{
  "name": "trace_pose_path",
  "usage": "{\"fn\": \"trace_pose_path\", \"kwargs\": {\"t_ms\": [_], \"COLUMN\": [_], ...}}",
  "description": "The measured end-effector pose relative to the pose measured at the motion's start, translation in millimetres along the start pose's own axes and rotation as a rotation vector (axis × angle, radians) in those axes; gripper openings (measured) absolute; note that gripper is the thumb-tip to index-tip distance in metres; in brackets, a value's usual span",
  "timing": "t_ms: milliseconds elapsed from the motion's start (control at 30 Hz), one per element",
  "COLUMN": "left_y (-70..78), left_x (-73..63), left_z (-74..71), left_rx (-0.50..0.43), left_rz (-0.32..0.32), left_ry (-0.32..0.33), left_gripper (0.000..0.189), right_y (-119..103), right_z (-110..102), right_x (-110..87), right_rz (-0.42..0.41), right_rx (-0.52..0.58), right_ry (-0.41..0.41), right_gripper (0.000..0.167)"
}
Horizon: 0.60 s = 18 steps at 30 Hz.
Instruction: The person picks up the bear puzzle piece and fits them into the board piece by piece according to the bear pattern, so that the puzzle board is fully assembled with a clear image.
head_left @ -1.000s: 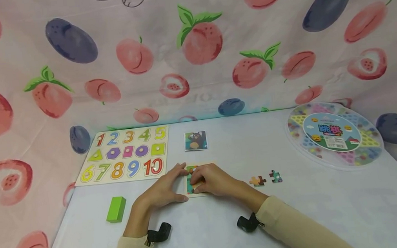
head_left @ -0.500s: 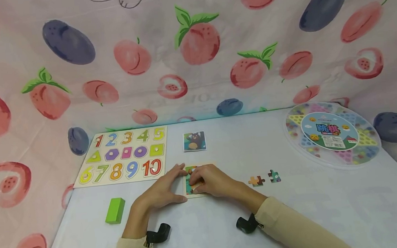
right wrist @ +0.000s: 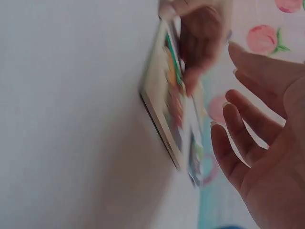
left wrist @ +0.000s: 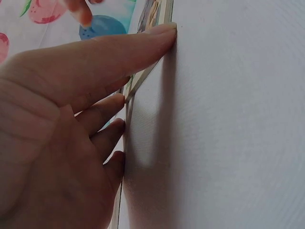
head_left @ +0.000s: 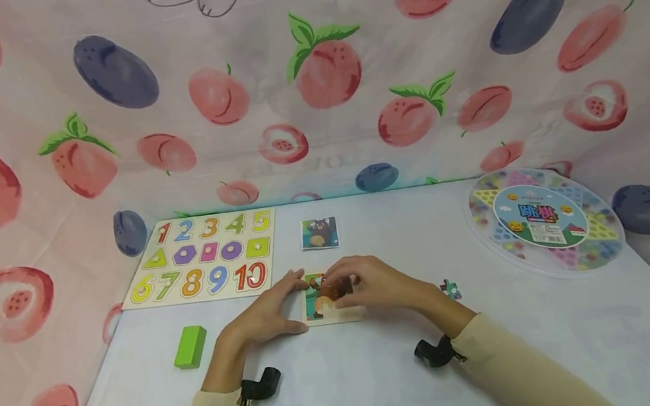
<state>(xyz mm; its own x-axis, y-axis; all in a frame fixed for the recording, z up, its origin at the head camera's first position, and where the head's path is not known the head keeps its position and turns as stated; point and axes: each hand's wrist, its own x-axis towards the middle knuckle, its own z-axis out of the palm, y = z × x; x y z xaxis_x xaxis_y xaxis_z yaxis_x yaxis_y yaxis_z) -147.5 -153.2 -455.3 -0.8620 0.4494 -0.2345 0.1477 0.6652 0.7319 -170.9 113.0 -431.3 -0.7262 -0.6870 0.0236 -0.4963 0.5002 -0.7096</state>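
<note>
A small wooden jigsaw puzzle (head_left: 315,308) with a bear picture lies flat on the table. My left hand (head_left: 265,311) holds it along its left side, thumb at the near corner and fingers at the far one; the left wrist view shows the thumb (left wrist: 147,45) pressed on the frame's edge. Over the puzzle's right part is my right hand (head_left: 381,283), hiding some of it. In the right wrist view its fingers (right wrist: 252,119) are apart and loosely bent, with nothing between them. A teal puzzle piece (head_left: 451,289) lies right of the puzzle, beside the right forearm.
Behind the puzzle lies a bear picture card (head_left: 319,234). At the left are a number-and-shape board (head_left: 202,259) and a green block (head_left: 190,347). A round Chinese checkers set (head_left: 544,219) sits at the back right, before a fruit-print cloth (head_left: 336,131).
My right hand has lifted off the puzzle's middle and shifted right, uncovering more of the bear. Its forearm now covers the brown-and-orange piece. The left hand stays in place.
</note>
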Motion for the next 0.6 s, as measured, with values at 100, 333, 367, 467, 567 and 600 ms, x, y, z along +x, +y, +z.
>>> {"fn": "trace_pose_path", "kwargs": {"t_ms": [100, 333, 367, 467, 567, 600], "left_y": [1.0, 0.0, -0.2, -0.4, -0.3, 0.1], "left_x": [0.5, 1.2, 1.2, 1.3, 1.8, 2.0], "left_z": [0.2, 1.6, 1.9, 2.8, 3.0, 2.9], "left_rx": [0.004, 0.01, 0.01, 0.009, 0.009, 0.009], "left_rz": [0.006, -0.003, -0.004, -0.007, -0.004, -0.002], "left_ry": [-0.001, 0.004, 0.005, 0.009, 0.013, 0.014], "left_gripper": [0.07, 0.069, 0.069, 0.068, 0.068, 0.068], "right_y": [5.7, 35.5, 40.0, 53.0, 62.6, 65.7], "right_z": [-22.3, -54.3, -56.4, -60.3, -60.7, -60.0], "right_x": [-19.0, -68.8, -75.3, -92.8, -105.7, -109.0], "right_rz": [0.014, 0.128, 0.144, 0.159, 0.15, 0.145], "right_rx": [-0.069, -0.138, -0.147, -0.186, -0.226, -0.24], "right_ry": [0.041, 0.122, 0.128, 0.14, 0.146, 0.143], "right_gripper": [0.045, 0.05, 0.05, 0.048, 0.048, 0.048]}}
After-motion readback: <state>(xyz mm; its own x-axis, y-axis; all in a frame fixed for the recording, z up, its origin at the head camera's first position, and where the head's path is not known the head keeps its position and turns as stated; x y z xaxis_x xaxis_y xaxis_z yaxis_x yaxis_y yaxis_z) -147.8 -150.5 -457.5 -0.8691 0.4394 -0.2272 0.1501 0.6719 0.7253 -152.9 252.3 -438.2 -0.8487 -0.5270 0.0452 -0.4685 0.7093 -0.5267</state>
